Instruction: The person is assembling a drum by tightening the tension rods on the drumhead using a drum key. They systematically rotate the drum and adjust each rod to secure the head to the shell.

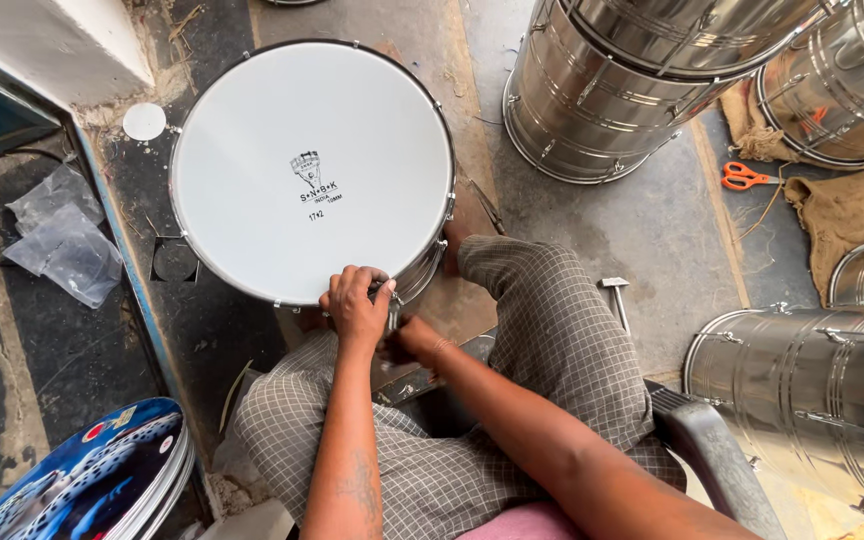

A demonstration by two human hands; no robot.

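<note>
A round drum (292,130) with a white head and a shiny metal rim stands on the floor between my knees. My left hand (355,305) grips the near rim, its fingers curled over the edge beside a tuning lug. My right hand (414,338) sits just below and to the right of it, closed against the drum's side near the same lug. What the right hand holds is hidden by the left hand. My legs in checked trousers (542,320) flank the drum.
Several steel drum shells stand at the top right (612,90) and lower right (812,390). Orange scissors (744,177) lie on burlap. A small T-shaped metal tool (616,295) lies on the floor. Plastic bags (62,240) lie left, printed drum heads (92,480) lower left.
</note>
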